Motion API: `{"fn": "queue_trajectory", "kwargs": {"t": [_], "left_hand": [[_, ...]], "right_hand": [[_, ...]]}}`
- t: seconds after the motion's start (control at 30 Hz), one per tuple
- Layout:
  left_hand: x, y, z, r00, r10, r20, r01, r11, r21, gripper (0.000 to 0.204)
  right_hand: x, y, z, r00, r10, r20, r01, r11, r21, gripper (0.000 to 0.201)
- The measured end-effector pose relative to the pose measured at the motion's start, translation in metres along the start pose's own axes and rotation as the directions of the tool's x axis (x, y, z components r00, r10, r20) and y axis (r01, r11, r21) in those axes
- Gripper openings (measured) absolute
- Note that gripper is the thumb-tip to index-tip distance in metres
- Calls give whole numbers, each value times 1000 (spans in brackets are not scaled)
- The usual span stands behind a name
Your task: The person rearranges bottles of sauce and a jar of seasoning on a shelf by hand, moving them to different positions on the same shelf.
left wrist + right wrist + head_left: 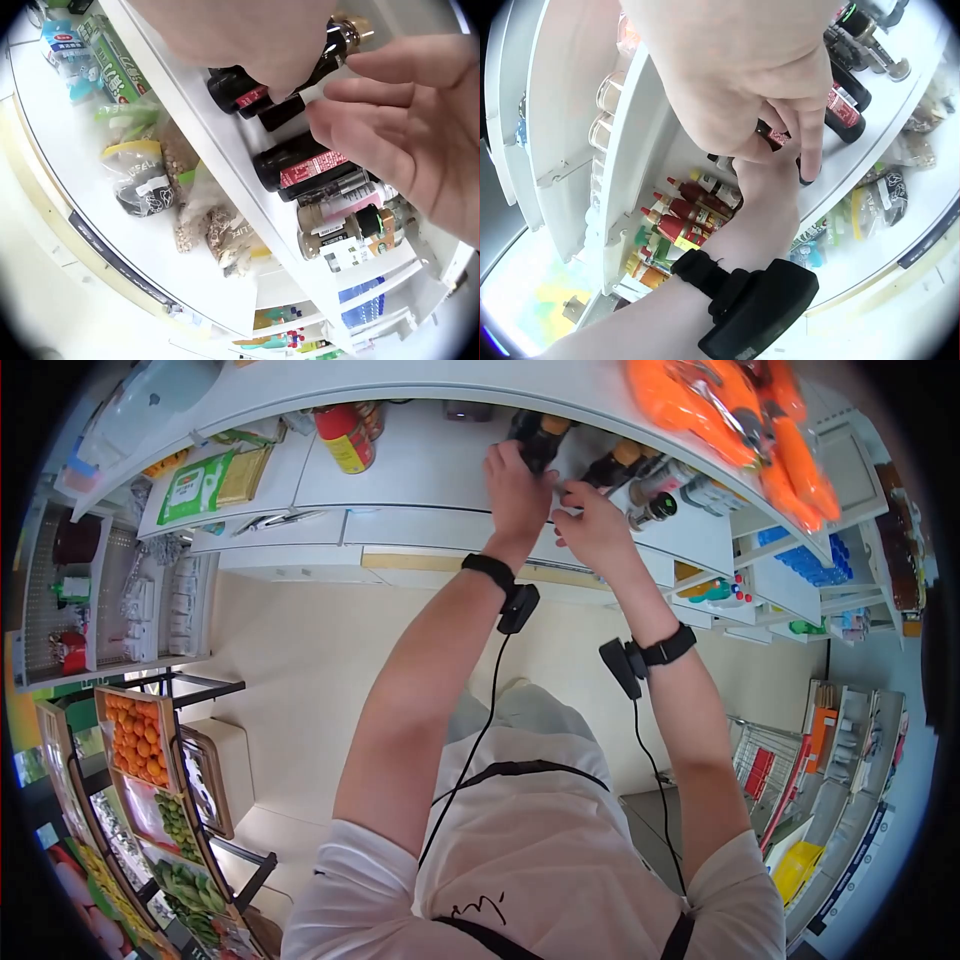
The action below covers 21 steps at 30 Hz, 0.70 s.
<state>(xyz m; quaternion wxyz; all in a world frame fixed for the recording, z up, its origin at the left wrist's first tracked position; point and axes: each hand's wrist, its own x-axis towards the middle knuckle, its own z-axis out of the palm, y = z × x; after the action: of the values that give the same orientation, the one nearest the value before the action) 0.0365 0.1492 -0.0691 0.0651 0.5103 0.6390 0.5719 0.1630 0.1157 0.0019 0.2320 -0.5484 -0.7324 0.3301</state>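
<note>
Dark bottles (541, 448) stand on the white shelf at the top of the head view. My left hand (519, 495) grips one; in the left wrist view, the left hand (247, 37) covers part of a dark bottle (330, 58) with a shiny cap. My right hand (597, 532) is just to the right, its fingers loosely bent and holding nothing; its palm shows in the left wrist view. Beside it lie more dark bottles with red labels (313, 168). In the right wrist view, the right hand (742, 75) partly hides the left hand (769, 176) and the bottles.
A red-and-yellow container (345, 440) and green packets (200, 488) are left on the shelf. Small jars (655, 510) stand to the right, below hanging orange packages (700, 410). Bagged dry goods (142, 180) lie on the lower shelf. Red-capped bottles (686, 210) appear in the right wrist view.
</note>
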Motion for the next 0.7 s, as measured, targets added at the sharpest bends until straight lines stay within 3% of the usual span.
{"fn": "queue_trajectory", "kwargs": {"t": [0.27,0.33,0.47,0.6,0.7], "left_hand": [[18,-37,-44,983,58,174,-33,989,-143,52],[29,-44,-64,955,-52,291,119,969,-217,58],[47,-75,-82,946,25,323,75,953,-294,57],[62,-99,-92,903,60,425,77,952,-298,60],[61,-88,-98,897,35,441,88,963,-255,61]], "right_hand": [[-6,1,14,995,48,-82,-52,997,-51,50],[-4,2,19,993,58,-105,-65,996,-65,50],[9,2,34,990,35,-133,-46,996,-78,49],[31,3,53,982,10,-187,-21,998,-57,50],[52,1,64,967,-8,-254,-10,997,-70,52]]}}
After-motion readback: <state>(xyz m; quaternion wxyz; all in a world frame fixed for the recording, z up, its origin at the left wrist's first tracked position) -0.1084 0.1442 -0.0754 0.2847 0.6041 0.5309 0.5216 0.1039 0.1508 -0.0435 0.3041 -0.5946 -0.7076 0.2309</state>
